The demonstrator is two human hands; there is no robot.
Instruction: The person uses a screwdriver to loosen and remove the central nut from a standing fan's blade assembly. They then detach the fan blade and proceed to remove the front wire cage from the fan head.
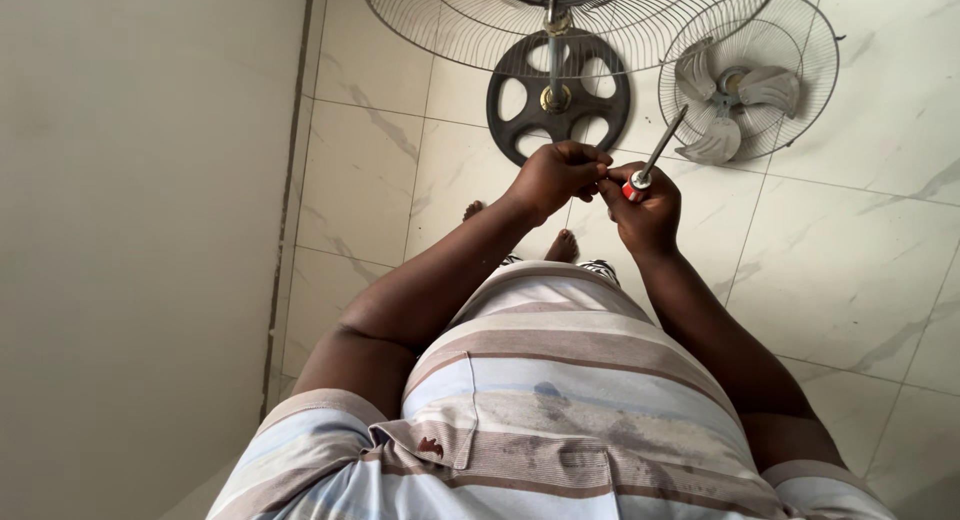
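My right hand (648,210) is closed around a screwdriver (655,158) with a red handle; its metal shaft points up and away. My left hand (556,176) is right beside it, fingers pinched together at the handle's top end; what they pinch is too small to tell. Both hands hover above a standing fan's round black base (520,105) and its upright pole (553,50).
A large wire fan guard (440,20) sits on top of the pole. A second wire guard with a grey fan blade (740,90) lies on the white tiled floor (850,250) at right. A beige wall (130,230) runs along the left. My bare feet show below my hands.
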